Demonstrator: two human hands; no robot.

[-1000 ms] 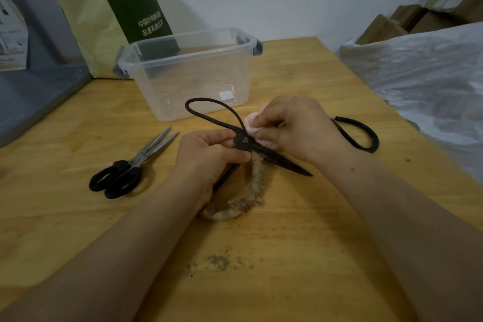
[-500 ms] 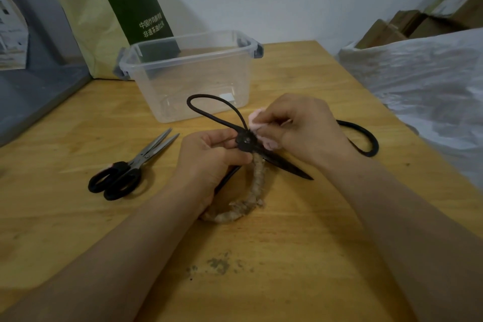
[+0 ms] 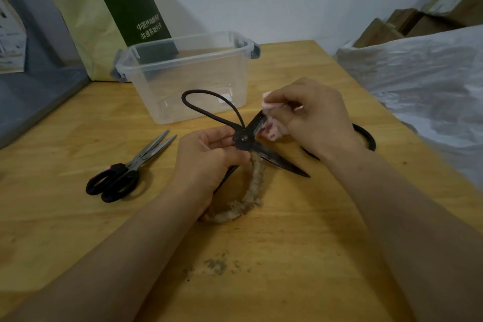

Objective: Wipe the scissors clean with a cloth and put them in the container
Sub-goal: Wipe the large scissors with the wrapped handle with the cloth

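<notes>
Black iron scissors (image 3: 283, 162) are held over the wooden table, one handle a bare loop and the other wrapped in twine (image 3: 254, 181). My left hand (image 3: 206, 159) grips them just below the pivot. The blades are spread apart. My right hand (image 3: 313, 117) pinches a pink cloth (image 3: 274, 131) around the upper blade, hiding most of it. The lower blade points down and right, bare. The clear plastic container (image 3: 193, 86) stands just behind, with nothing visible inside.
Steel scissors with black handles (image 3: 125, 175) lie closed on the table at the left. A black loop (image 3: 367, 137) shows behind my right wrist. A green and yellow bag (image 3: 112, 15) leans on the wall. White plastic sheeting (image 3: 418, 91) covers the right side.
The blades have spread apart. My right hand with the cloth has moved up and right onto the upper blade. My left hand keeps its grip.
</notes>
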